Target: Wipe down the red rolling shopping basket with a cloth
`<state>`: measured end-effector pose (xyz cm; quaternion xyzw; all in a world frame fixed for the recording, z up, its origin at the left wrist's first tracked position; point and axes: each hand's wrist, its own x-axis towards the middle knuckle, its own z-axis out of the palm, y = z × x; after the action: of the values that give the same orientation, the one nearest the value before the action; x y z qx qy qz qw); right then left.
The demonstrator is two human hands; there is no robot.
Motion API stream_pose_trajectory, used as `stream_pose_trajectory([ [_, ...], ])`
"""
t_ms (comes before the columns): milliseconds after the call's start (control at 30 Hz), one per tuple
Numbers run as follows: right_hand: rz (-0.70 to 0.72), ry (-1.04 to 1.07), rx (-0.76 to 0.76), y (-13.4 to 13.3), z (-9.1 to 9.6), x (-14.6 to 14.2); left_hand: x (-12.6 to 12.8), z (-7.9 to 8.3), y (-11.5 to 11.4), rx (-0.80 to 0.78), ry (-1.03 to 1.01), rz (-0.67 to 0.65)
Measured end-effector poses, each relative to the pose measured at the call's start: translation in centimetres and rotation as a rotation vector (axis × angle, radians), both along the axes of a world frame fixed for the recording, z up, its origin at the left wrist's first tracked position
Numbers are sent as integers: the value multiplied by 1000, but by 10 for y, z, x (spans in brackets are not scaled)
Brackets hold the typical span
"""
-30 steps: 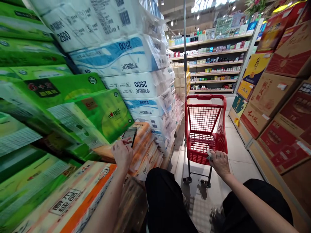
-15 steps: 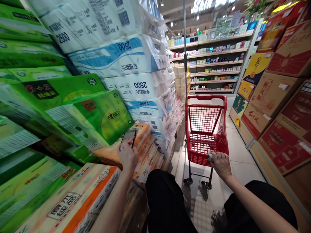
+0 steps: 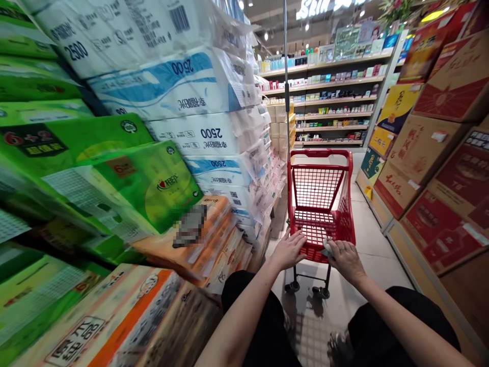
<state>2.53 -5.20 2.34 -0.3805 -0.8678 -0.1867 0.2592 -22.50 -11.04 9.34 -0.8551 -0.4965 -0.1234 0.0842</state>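
A small red wire shopping cart [image 3: 320,188] stands in the aisle in front of me. My right hand [image 3: 346,259] is closed over its near rim, with a small white thing under the fingers. Just to the left, my left hand [image 3: 289,250] reaches the same rim, its fingers stretched out and touching the edge. A flat dark object, blurred out [image 3: 190,226], lies on an orange tissue pack [image 3: 179,250] in the stack at my left, with no hand on it.
Tall stacks of green [image 3: 114,173] and white-and-blue tissue packs [image 3: 198,92] crowd the left side. Red and brown cartons [image 3: 439,148] line the right wall. A metal pole [image 3: 286,92] rises by the cart. Product shelves [image 3: 328,97] close the aisle's far end.
My left hand has let go of the flat dark object, left it on the orange pack, and moved right to the cart's rim. My right hand has stayed on the cart.
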Motion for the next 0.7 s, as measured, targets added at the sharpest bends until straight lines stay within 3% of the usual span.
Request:
stream_pose_trajectory([
  [167,64,-49,5,10,10,4,17,-14,28,-24,105,27],
  [400,-60,8,-34,-6,16,-56,28,-20,34,-48,77,34],
  [467,-18,-9,-10,-6,15,-60,26,-17,33,-64,81,18],
  [567,90,-52,3,4,15,-36,21,-11,33,-87,91,-24],
  [700,110,-55,-28,23,21,26,26,-9,38,-88,100,-9],
])
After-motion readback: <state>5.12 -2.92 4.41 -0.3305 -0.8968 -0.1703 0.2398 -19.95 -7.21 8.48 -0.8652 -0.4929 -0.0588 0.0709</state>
